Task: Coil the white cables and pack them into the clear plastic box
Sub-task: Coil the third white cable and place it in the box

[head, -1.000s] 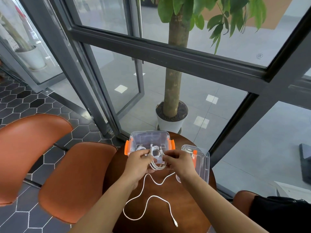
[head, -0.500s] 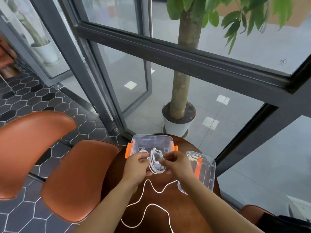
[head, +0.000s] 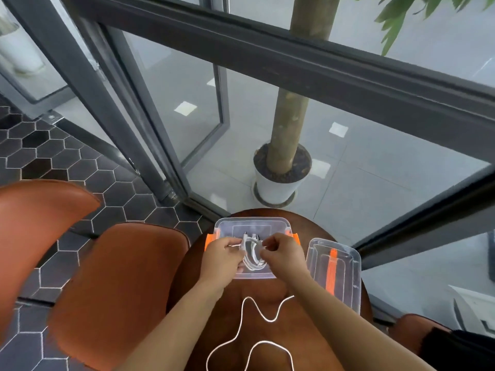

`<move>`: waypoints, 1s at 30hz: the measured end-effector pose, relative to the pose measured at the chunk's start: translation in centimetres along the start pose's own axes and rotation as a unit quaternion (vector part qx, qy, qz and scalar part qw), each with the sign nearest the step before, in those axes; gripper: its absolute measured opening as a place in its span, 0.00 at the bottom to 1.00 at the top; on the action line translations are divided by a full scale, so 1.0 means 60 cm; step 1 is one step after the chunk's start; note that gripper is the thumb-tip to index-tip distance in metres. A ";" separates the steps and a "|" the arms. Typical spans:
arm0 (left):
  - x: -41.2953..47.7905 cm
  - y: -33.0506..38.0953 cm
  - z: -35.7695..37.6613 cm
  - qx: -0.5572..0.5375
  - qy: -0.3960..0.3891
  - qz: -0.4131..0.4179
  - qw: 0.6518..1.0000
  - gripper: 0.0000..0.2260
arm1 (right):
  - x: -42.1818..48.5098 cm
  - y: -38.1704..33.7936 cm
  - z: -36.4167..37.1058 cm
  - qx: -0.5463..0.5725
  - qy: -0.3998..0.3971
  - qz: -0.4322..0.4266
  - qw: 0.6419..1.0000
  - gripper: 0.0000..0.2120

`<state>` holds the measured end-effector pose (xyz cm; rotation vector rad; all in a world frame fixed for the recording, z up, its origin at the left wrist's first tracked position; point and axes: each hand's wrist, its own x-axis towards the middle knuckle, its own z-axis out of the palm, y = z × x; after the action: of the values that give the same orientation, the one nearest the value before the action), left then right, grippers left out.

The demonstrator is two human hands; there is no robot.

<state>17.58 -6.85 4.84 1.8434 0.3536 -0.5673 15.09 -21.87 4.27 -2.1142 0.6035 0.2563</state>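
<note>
A clear plastic box (head: 227,226) with orange latches stands open at the far side of the round brown table (head: 267,330). Over it, both hands hold a coiled white cable (head: 253,259). My left hand (head: 223,257) grips the coil's left side, and my right hand (head: 282,254) pinches its right side. A second white cable (head: 250,333) lies loose in curves on the table, nearer to me.
The box's clear lid (head: 333,271) with an orange strip lies to the right of the box. Two brown leather chairs (head: 115,287) stand on the left. A potted tree (head: 281,178) stands behind the glass wall beyond the table.
Both hands have carried the coil forward from the table's near side to above the open box. The camera has tilted down and closer.
</note>
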 end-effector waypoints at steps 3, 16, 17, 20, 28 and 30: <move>0.034 -0.006 0.003 0.017 0.003 -0.012 1.000 0.09 | 0.023 -0.002 0.012 -0.013 0.001 0.008 1.000 0.02; 0.162 -0.081 0.046 0.115 0.030 -0.098 0.988 0.15 | 0.133 0.025 0.101 -0.057 -0.024 0.056 0.997 0.10; 0.167 -0.081 0.047 0.116 0.030 -0.108 0.987 0.16 | 0.141 0.029 0.111 -0.061 -0.024 0.060 0.996 0.10; 0.182 -0.087 0.055 0.130 0.021 -0.122 0.984 0.18 | 0.159 0.039 0.138 -0.076 -0.024 0.077 0.994 0.08; 0.195 -0.126 0.069 0.255 -0.044 -0.113 0.959 0.18 | 0.177 0.058 0.168 -0.079 -0.042 0.112 0.990 0.05; 0.196 -0.132 0.070 0.300 -0.060 -0.102 0.947 0.18 | 0.176 0.060 0.171 -0.073 -0.059 0.118 0.989 0.05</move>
<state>22.62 -8.52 -8.95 2.3532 0.3126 -1.0104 22.80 -18.65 -8.40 -2.1472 0.7860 0.5696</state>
